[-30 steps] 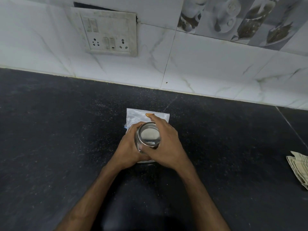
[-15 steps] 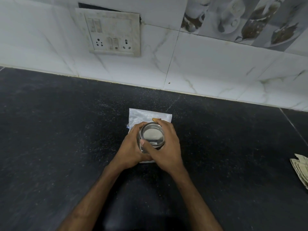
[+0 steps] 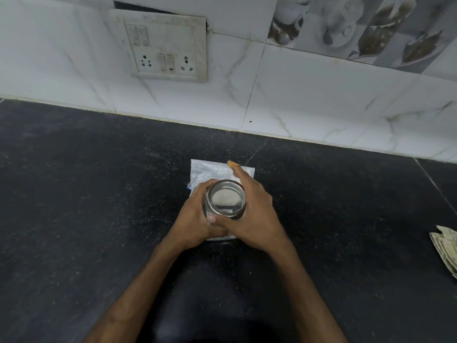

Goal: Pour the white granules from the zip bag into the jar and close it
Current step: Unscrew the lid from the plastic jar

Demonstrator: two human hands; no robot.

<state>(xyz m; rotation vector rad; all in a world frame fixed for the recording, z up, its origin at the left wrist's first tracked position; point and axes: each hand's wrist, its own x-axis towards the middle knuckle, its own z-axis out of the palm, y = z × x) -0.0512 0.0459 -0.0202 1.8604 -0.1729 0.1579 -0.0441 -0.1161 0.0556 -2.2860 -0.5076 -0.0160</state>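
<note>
Head view: left hand (image 3: 195,219) wrapped round left side of jar (image 3: 224,202), fingers curled on glass. Jar between both hands, above flat zip bag (image 3: 210,170) on dark counter (image 3: 74,194). White granules (image 3: 223,198) visible inside. Right hand (image 3: 254,214) clasps metal-rimmed lid at right (index finger extended, off jar). Folded cloth (image 3: 445,251) far right.
</note>
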